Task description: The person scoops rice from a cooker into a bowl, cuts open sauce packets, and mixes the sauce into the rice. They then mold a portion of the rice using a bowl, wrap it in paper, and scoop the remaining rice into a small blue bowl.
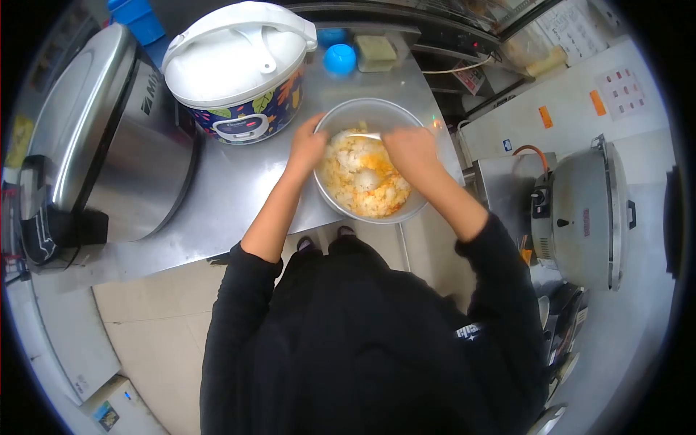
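A round silver metal pot [328, 190] stands at the counter's front edge, holding white rice [355, 158] mixed with yellow-orange patches. My left hand [308, 147] is closed on the pot's left rim. Over the pot's right side, my right hand [411, 154] is closed around a utensil [365, 135]; only a thin, pale, shiny part of it shows near the back of the rice. The right hand is slightly blurred, and the utensil's working end cannot be made out clearly. A smooth, pale rounded lump sits in the middle of the rice.
The steel counter [239, 181] carries a white-lidded patterned rice cooker [243, 80] and a large steel rice warmer [138, 145] to the left. Behind the pot are a blue bowl [340, 59] and a greenish square block [376, 54]. A grey cooker [583, 216] stands at right.
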`<state>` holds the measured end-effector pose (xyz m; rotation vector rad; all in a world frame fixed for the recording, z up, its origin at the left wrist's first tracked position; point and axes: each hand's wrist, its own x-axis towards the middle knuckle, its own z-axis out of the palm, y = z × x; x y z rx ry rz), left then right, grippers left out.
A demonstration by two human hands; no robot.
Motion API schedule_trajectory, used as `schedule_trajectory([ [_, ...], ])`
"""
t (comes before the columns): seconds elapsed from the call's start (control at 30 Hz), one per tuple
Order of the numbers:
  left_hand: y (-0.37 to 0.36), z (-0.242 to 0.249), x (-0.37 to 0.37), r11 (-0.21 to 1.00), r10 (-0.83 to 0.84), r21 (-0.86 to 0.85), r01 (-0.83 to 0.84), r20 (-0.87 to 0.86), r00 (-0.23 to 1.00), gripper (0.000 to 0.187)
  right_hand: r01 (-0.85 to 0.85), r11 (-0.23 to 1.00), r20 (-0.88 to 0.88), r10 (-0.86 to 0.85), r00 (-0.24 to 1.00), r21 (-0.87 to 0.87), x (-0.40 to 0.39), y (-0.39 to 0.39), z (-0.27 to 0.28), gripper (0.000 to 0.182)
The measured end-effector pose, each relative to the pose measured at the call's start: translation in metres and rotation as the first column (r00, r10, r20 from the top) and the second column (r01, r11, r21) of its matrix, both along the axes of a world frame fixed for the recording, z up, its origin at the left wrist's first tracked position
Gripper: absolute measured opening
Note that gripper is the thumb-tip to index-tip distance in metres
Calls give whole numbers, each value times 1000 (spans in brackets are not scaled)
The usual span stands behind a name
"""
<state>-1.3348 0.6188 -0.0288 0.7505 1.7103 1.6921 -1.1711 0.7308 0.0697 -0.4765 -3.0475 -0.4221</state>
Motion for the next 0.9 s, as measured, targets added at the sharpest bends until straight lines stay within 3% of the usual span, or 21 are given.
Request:
schedule_trajectory([
  [0.1,1,10,0,1000,22,-3,-22,-15,1000,42,-65,998,150,64,987,7,6,-5,-46,9],
  [0.2,1,-4,0,999,42,-2,-42,-49,998,42,-78,987,223,108,969,-138,45,-24,-12,9],
  [0.3,0,2,1,999,43,2,-43,-3,999,42,-64,973,420,155,894,-224,55,-52,42,12],
  [0.4,2,6,0,999,27,-30,-27,4,1000,42,-71,985,280,113,953,-156,34,-34,-15,13],
  [0.5,0,5,-1,999,25,-42,-26,-29,999,42,7,1000,120,-4,993,-27,-5,-23,10,12],
  [0.6,0,6,3,999,8,-44,-8,20,1000,42,-95,995,117,97,988,-25,-22,-7,-19,11],
  [0.7,0,17,1,1000,21,-18,-21,18,1000,42,-122,984,177,144,974,-129,14,-34,-20,11],
  [0.77,-1,11,2,999,26,-28,-26,21,999,42,-71,968,351,155,924,-239,41,-41,13,11],
  [0.9,-2,14,3,999,5,-34,-1,124,992,41,-92,964,278,162,947,-248,43,-55,16,10],
])
